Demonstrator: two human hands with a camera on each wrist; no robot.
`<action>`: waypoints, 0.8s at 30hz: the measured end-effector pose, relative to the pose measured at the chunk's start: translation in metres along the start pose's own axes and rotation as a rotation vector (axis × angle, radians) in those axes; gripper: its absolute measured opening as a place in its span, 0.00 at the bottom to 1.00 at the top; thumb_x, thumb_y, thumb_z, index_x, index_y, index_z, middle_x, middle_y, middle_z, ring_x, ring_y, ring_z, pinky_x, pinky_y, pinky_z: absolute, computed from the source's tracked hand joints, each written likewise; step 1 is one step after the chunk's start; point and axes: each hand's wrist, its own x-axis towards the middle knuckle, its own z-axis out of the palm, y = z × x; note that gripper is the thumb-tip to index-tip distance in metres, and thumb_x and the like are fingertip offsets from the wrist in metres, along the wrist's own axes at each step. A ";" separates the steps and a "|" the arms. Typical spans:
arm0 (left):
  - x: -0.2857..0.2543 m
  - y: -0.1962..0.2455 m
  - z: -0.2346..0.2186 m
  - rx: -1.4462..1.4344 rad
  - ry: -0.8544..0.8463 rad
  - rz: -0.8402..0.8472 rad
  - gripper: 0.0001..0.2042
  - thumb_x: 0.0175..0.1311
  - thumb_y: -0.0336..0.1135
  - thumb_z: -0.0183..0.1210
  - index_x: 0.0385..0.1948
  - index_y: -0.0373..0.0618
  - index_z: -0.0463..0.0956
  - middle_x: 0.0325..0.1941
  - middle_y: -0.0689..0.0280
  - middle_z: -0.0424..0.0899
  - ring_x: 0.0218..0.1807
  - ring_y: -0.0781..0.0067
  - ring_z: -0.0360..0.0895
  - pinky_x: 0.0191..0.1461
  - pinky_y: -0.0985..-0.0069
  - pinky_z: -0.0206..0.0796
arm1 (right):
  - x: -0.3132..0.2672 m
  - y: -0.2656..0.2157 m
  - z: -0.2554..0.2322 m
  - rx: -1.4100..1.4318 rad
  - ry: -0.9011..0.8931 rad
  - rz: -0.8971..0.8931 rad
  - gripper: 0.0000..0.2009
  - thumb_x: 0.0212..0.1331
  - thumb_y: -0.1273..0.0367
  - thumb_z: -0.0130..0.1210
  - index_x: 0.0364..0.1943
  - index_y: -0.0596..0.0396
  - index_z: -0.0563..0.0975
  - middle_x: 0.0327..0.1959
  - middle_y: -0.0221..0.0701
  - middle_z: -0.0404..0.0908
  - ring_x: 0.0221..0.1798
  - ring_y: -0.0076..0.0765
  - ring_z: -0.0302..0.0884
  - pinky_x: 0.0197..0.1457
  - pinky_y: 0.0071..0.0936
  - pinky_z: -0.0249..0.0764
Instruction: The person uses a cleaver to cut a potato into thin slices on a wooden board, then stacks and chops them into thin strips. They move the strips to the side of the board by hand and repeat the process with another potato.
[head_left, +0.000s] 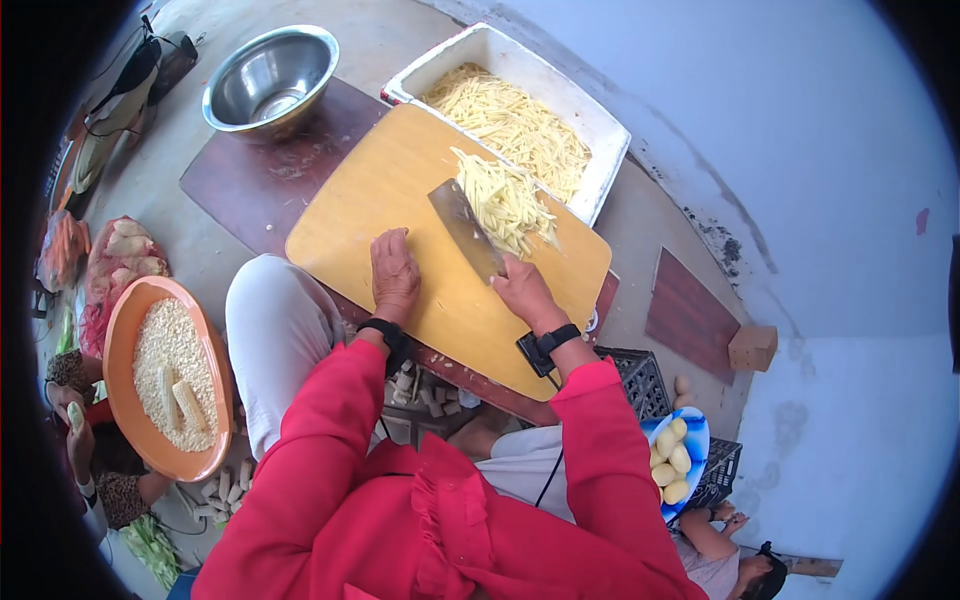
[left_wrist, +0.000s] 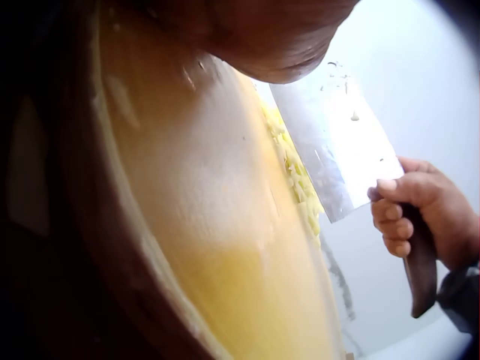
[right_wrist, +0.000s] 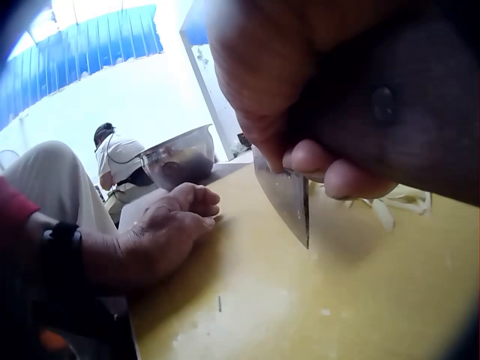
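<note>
My right hand (head_left: 527, 292) grips the dark handle of a broad cleaver (head_left: 465, 228). Its blade stands on edge, side against a heap of pale potato strips (head_left: 505, 205) near the far right of the yellow cutting board (head_left: 365, 185). In the left wrist view, the fingers of that hand wrap the handle and the thumb lies near the blade (left_wrist: 334, 142). My left hand (head_left: 394, 275) rests on the board's near left part, holding nothing; the right wrist view shows its fingers (right_wrist: 196, 196) loosely bent, apart from the blade.
Beyond the board stands a white foam box (head_left: 610, 140) with more strips. A steel bowl (head_left: 270, 80) sits at the far left. An orange basin (head_left: 118, 370) holds corn kernels and cobs, beside another person's hands (head_left: 75, 430). Peeled potatoes (head_left: 675, 460) lie in a blue-white bowl at right.
</note>
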 end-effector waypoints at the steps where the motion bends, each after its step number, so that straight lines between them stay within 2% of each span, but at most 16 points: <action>1: 0.000 0.000 -0.001 0.017 -0.005 0.009 0.21 0.55 0.22 0.55 0.53 0.40 0.69 0.55 0.50 0.73 0.61 0.47 0.67 0.70 0.56 0.57 | 0.003 -0.002 0.006 0.100 -0.003 0.028 0.14 0.56 0.68 0.57 0.41 0.63 0.71 0.30 0.51 0.79 0.32 0.57 0.78 0.38 0.45 0.74; 3: -0.001 -0.002 0.003 0.005 -0.005 -0.011 0.20 0.56 0.23 0.53 0.53 0.41 0.68 0.55 0.52 0.73 0.62 0.48 0.66 0.71 0.54 0.54 | 0.021 -0.015 0.025 0.300 -0.012 0.072 0.12 0.59 0.69 0.57 0.42 0.63 0.71 0.23 0.44 0.78 0.20 0.43 0.77 0.22 0.36 0.74; 6: 0.001 -0.003 0.001 0.017 -0.005 -0.013 0.20 0.57 0.25 0.53 0.54 0.41 0.68 0.54 0.53 0.73 0.62 0.49 0.66 0.72 0.53 0.52 | 0.052 -0.049 0.038 0.486 0.027 0.309 0.14 0.58 0.68 0.56 0.40 0.68 0.71 0.32 0.55 0.79 0.25 0.54 0.80 0.25 0.42 0.79; 9: 0.001 -0.002 0.002 0.036 -0.015 0.000 0.21 0.57 0.26 0.55 0.54 0.41 0.68 0.54 0.52 0.73 0.62 0.49 0.66 0.72 0.53 0.52 | 0.078 -0.062 0.045 0.477 0.156 0.306 0.14 0.59 0.69 0.56 0.40 0.70 0.73 0.30 0.54 0.80 0.20 0.51 0.80 0.18 0.38 0.77; 12: 0.001 0.000 -0.002 0.020 -0.027 0.009 0.21 0.56 0.27 0.56 0.54 0.41 0.68 0.55 0.53 0.73 0.62 0.49 0.66 0.72 0.52 0.52 | 0.096 -0.073 0.028 0.456 0.136 0.398 0.14 0.59 0.70 0.56 0.37 0.73 0.74 0.29 0.54 0.80 0.21 0.53 0.81 0.20 0.39 0.78; 15: 0.003 0.004 -0.004 0.012 -0.042 -0.003 0.21 0.56 0.27 0.56 0.54 0.41 0.67 0.55 0.53 0.72 0.63 0.49 0.65 0.72 0.52 0.51 | 0.111 -0.062 0.021 0.472 0.237 0.477 0.13 0.57 0.71 0.55 0.35 0.75 0.74 0.27 0.52 0.80 0.22 0.53 0.82 0.19 0.39 0.77; 18: 0.002 0.003 -0.006 0.025 -0.035 0.005 0.21 0.56 0.28 0.56 0.54 0.41 0.67 0.55 0.53 0.72 0.63 0.50 0.65 0.72 0.52 0.51 | 0.113 -0.043 0.010 0.543 0.259 0.505 0.10 0.56 0.73 0.56 0.33 0.72 0.73 0.19 0.45 0.77 0.14 0.43 0.76 0.15 0.38 0.74; 19: 0.001 0.003 -0.005 0.026 -0.034 0.015 0.21 0.57 0.28 0.57 0.54 0.41 0.67 0.55 0.53 0.72 0.63 0.50 0.64 0.72 0.52 0.51 | 0.111 -0.037 0.008 0.529 0.274 0.507 0.09 0.56 0.73 0.55 0.34 0.69 0.75 0.21 0.45 0.79 0.15 0.42 0.77 0.14 0.36 0.72; 22: 0.003 0.002 -0.005 0.020 -0.080 -0.004 0.20 0.57 0.29 0.57 0.53 0.40 0.67 0.55 0.53 0.71 0.63 0.50 0.64 0.73 0.52 0.50 | 0.073 -0.025 0.003 0.527 0.333 0.350 0.13 0.53 0.71 0.56 0.39 0.67 0.75 0.30 0.53 0.80 0.28 0.53 0.83 0.25 0.42 0.77; 24: 0.004 0.000 -0.002 0.025 -0.048 0.005 0.20 0.57 0.29 0.57 0.53 0.40 0.67 0.55 0.53 0.71 0.63 0.50 0.64 0.73 0.52 0.50 | 0.041 -0.003 0.002 0.235 0.401 0.078 0.13 0.52 0.68 0.58 0.38 0.64 0.75 0.30 0.53 0.81 0.32 0.57 0.82 0.36 0.44 0.78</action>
